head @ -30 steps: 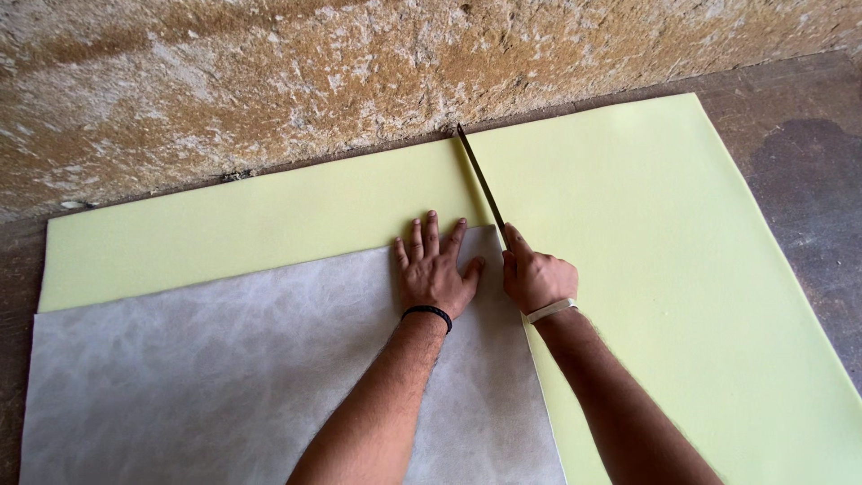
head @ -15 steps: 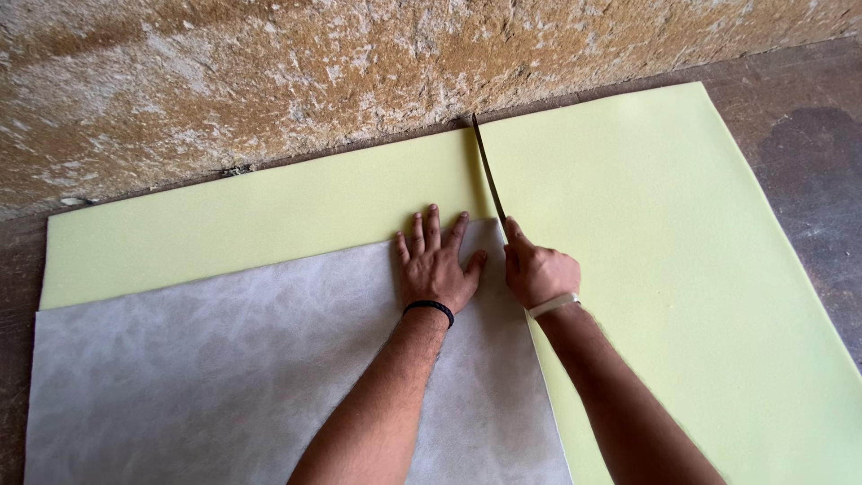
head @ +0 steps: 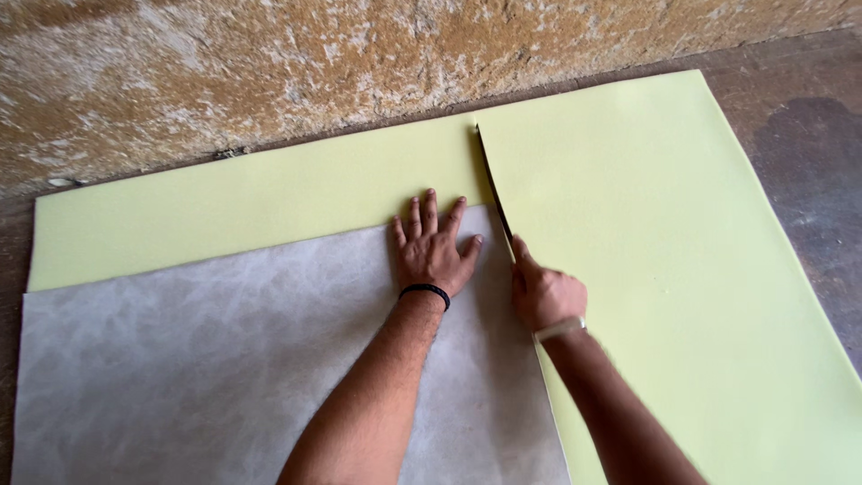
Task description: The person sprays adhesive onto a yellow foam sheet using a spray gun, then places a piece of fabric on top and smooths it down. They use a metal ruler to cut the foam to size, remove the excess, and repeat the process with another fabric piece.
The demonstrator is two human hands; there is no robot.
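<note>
A large pale yellow foam sheet [head: 664, 242] lies flat on the floor. A grey-white fabric sheet [head: 206, 359] covers its near left part. My left hand [head: 433, 250] presses flat on the fabric's top right corner, fingers spread, a black band on the wrist. My right hand [head: 544, 293] grips the handle of a long thin blade [head: 492, 184], index finger laid along it. The blade lies in a slit in the foam that runs along the fabric's right edge, and its tip points to the foam's far edge.
A rough ochre plaster wall [head: 314, 63] rises right behind the foam's far edge. Dark bare floor [head: 813, 153] shows to the right of the foam and in a strip at the far left.
The view has shifted slightly. My right hand and the blade have stayed along the slit, and my left hand remains flat on the fabric.
</note>
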